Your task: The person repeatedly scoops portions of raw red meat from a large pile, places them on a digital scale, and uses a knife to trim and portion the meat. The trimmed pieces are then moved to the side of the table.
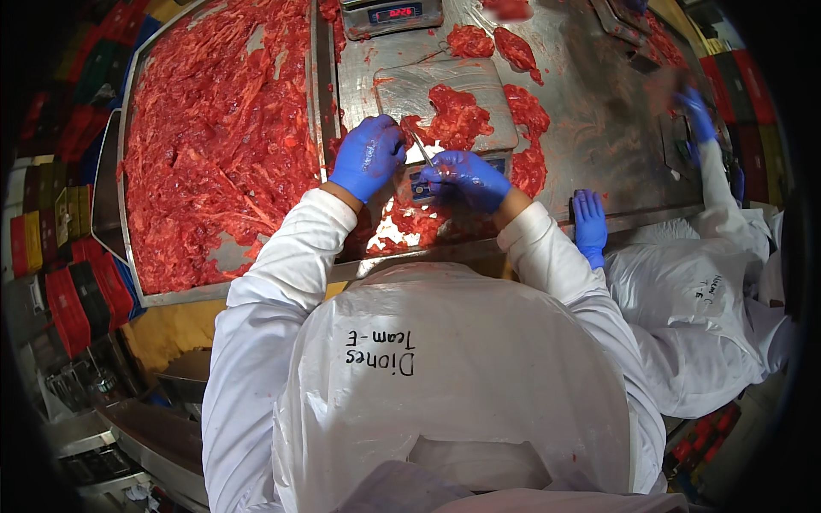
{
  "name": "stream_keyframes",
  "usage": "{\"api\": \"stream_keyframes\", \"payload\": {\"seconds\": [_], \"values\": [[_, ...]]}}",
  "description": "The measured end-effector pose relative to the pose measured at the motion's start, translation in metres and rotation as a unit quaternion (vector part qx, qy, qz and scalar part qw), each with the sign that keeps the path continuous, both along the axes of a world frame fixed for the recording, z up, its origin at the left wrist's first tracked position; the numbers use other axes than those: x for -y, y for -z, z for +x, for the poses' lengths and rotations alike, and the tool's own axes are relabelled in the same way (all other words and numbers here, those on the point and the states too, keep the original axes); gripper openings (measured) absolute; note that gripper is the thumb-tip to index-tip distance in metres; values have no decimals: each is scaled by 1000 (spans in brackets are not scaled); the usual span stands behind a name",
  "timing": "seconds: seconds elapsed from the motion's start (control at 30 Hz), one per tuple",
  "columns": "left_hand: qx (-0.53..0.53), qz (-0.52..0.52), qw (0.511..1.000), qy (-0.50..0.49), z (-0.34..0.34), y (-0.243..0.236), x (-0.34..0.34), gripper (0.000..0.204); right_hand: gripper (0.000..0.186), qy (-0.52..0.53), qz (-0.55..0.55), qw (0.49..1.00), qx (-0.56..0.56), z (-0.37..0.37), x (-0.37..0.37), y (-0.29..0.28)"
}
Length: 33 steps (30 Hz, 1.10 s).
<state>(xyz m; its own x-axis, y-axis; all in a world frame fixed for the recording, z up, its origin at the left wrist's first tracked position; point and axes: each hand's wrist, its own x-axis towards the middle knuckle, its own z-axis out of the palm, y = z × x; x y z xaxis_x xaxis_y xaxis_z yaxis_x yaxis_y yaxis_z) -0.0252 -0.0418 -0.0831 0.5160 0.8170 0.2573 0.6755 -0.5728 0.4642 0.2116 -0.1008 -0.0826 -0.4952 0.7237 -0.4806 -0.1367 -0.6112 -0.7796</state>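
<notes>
My left hand, in a blue glove, is closed at the left edge of a steel scale platform, beside a slim metal tool; what its fingers hold is unclear. My right hand, also gloved, is closed around the lower end of that tool, over the scale's front panel. A piece of red meat lies on the platform just beyond the tool, and more red pieces lie along its right side and below it on the steel table.
A large tray of red meat fills the left. A second scale stands at the back. At right, a co-worker in white has one gloved hand at the table's front edge, another raised. Stacked crates line both sides.
</notes>
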Motion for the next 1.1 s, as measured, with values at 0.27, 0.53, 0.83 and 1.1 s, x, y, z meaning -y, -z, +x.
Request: {"api": "stream_keyframes", "payload": {"seconds": [0.27, 0.53, 0.83, 1.1], "values": [[-11, 4, 1000, 2, -4, 0, 5, 15, 16, -2, -17, 1000, 1, -4, 5, -8], [-160, -89, 960, -212, -155, 49, 39, 28, 15, -229, 93, 963, 107, 20, 69, 37], [13, 51, 981, -187, -12, 14, 6, 77, 29, 94, 190, 977, 3, 73, 22, -45], [310, -167, 930, -108, 5, 9, -6, 64, 64, 107, 222, 960, -131, -6, -7, -11]]}}
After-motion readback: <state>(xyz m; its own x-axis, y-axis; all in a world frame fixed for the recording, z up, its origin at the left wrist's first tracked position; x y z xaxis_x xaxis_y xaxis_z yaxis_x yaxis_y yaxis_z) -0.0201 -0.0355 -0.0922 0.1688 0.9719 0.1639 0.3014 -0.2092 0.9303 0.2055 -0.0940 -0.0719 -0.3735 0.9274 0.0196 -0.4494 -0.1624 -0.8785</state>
